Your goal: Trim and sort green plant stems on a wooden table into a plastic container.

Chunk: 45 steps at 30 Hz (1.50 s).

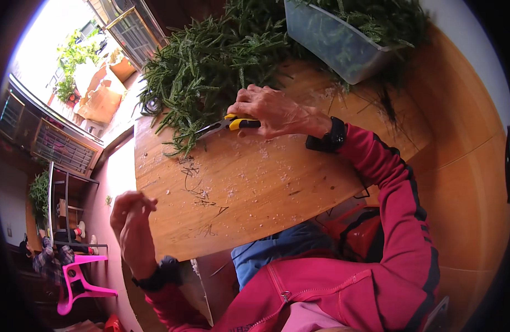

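Note:
My right hand [274, 110] is closed around a pair of pliers [245, 124] with yellow and black handles. The pliers' metal jaws point left, at the near edge of a heap of green artificial pine branches [205, 66] on the wooden table [255, 193]. Off the table's left edge, my left hand [134, 221] is raised with its fingers curled and pressed together. Whether anything lies in those fingers I cannot make out. Dark bits of wire [197, 191] and pale crumbs are scattered over the tabletop between my hands.
A translucent plastic bin [341, 44] full of more green branches stands at the far right. Beyond the table on the left, another person [58, 257] sits near a pink plastic stool [80, 282] and a metal-framed table. An open doorway [122, 83] lets in bright light at the upper left.

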Motion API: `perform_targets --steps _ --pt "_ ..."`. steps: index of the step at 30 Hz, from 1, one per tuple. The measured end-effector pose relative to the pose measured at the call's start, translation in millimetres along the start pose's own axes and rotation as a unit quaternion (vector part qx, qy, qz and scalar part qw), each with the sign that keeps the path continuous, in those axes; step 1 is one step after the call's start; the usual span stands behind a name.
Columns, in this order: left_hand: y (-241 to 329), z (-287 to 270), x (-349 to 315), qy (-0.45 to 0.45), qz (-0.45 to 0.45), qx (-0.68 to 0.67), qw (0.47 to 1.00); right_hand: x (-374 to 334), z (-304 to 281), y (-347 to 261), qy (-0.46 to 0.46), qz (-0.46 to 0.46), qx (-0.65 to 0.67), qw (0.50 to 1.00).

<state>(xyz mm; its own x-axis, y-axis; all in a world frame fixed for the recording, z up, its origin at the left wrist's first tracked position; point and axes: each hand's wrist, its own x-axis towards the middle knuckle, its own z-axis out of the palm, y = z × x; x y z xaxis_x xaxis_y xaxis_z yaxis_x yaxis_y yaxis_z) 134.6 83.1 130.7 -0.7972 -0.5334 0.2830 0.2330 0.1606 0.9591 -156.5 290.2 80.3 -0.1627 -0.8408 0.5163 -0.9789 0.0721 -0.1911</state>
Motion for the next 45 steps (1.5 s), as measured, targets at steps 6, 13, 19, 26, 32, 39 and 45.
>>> perform_targets --steps 6,13,19,26,32,39,45 --pt "-11 72 63 -0.186 -0.038 0.012 0.982 -8 -1 2 -0.139 -0.040 0.044 0.989" --pt "-26 138 98 -0.324 -0.065 0.017 0.944 -16 11 8 -0.087 -0.074 0.013 0.993" --pt "-30 191 136 -0.384 0.062 0.168 0.906 -13 -37 27 -0.180 0.091 0.108 0.973" --pt "-64 241 177 -0.342 0.278 0.321 0.838 -24 -71 97 0.003 0.255 -0.010 0.967" --pt "-91 241 190 -0.306 0.341 0.553 0.696 -23 -45 133 0.113 0.279 0.004 0.954" --pt "-88 196 191 -0.200 0.316 0.592 0.714 27 -34 170 0.185 0.268 -0.033 0.945" --pt "-92 189 175 -0.158 0.315 0.554 0.754 50 -9 214 0.144 0.188 -0.066 0.969"
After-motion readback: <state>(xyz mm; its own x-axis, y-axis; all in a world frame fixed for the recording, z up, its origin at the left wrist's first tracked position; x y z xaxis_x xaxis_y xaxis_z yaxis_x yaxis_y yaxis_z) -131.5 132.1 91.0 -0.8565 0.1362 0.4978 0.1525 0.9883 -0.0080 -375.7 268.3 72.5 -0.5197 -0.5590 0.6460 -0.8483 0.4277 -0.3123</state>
